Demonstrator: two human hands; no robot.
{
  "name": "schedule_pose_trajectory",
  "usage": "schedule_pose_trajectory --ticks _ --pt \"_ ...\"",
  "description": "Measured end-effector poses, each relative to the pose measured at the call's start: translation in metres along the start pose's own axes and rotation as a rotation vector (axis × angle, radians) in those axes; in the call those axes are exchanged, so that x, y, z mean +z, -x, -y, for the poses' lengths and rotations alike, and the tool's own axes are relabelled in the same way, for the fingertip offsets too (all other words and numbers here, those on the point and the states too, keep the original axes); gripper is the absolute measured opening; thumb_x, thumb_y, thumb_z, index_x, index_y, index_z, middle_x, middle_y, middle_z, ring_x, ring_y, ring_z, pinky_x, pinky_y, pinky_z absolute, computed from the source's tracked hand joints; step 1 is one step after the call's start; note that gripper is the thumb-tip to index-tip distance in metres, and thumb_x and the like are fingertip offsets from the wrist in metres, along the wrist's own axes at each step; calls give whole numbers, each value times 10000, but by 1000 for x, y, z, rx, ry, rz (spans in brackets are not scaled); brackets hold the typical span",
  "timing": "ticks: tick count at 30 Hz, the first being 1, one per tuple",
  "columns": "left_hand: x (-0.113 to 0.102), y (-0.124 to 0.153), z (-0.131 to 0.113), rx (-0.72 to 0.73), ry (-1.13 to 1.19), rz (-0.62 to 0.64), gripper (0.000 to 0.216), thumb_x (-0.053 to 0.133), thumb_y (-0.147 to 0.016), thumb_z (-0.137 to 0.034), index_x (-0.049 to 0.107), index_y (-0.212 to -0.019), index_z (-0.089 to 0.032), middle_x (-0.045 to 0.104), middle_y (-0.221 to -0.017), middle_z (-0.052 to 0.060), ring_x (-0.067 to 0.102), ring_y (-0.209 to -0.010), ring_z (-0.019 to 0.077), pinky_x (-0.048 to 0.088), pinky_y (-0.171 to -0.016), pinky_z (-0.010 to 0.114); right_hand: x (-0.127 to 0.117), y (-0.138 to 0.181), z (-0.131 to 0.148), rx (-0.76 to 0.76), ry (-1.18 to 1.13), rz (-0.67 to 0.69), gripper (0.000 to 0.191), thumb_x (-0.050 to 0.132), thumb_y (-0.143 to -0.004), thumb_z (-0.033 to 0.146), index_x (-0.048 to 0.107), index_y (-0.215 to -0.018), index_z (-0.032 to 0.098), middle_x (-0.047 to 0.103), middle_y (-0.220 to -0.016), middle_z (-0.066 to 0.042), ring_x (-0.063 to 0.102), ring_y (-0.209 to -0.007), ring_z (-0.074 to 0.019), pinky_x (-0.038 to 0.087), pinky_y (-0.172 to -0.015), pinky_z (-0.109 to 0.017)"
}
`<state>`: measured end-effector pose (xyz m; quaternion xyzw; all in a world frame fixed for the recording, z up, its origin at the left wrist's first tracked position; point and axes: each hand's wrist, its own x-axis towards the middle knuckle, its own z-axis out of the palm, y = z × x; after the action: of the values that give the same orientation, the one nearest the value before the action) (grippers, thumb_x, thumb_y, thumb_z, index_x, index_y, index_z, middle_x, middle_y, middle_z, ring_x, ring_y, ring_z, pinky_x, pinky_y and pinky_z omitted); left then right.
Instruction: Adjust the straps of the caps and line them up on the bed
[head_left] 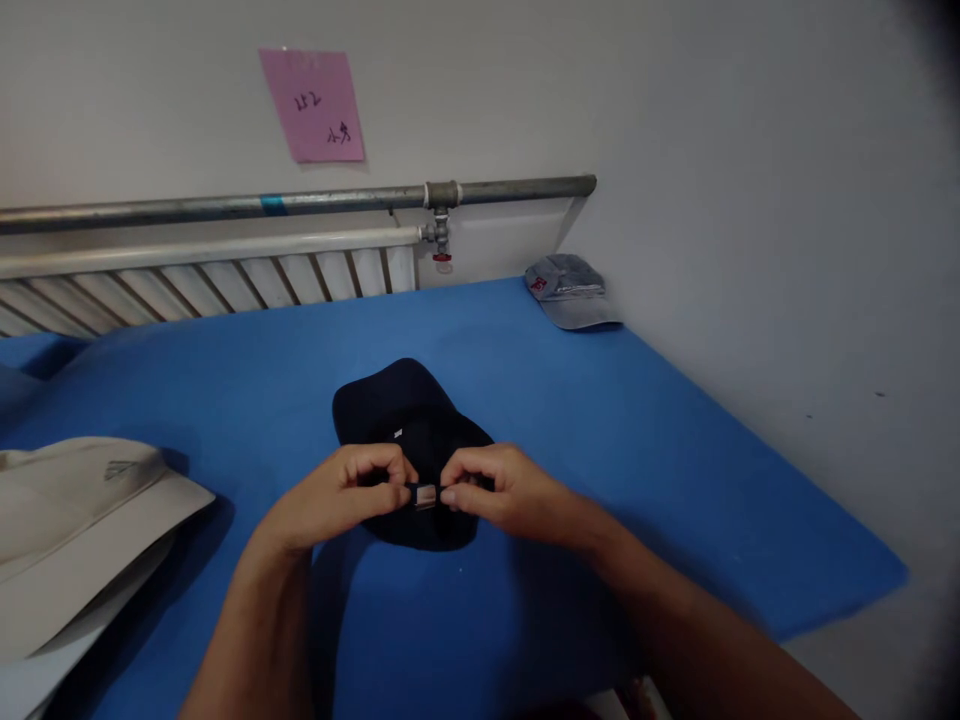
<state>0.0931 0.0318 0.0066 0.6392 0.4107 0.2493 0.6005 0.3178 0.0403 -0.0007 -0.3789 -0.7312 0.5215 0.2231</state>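
Observation:
A dark baseball cap (405,395) lies on the blue table (285,370), its brim pointing away from me and its inside facing up. Across its near side runs a narrow strap with a shiny metal buckle (426,496). My left hand (352,490) pinches the strap just left of the buckle, thumb against forefinger. On the other side my right hand (499,485) pinches it close to the buckle's right edge. A small white tag (398,433) shows inside the cap. The fingers hide part of the strap.
Several beige and white caps (90,520) are stacked at the left. A grey cap (574,290) sits at the far right corner by the wall. Behind the table are a radiator (300,280), a metal pipe (352,202) and a pink paper (315,108).

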Motion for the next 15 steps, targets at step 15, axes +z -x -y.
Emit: schedule_pose_trajectory --ticks 15 --pt "5 1 -5 -26 26 53 193 707 -750 -238 614 -914 -197 605 -840 -1 550 -676 104 461 -596 217 4 -2 -1 29 -197 43 83 553 -830 192 619 -783 173 586 -676 18 531 -605 -92 423 -566 -215"
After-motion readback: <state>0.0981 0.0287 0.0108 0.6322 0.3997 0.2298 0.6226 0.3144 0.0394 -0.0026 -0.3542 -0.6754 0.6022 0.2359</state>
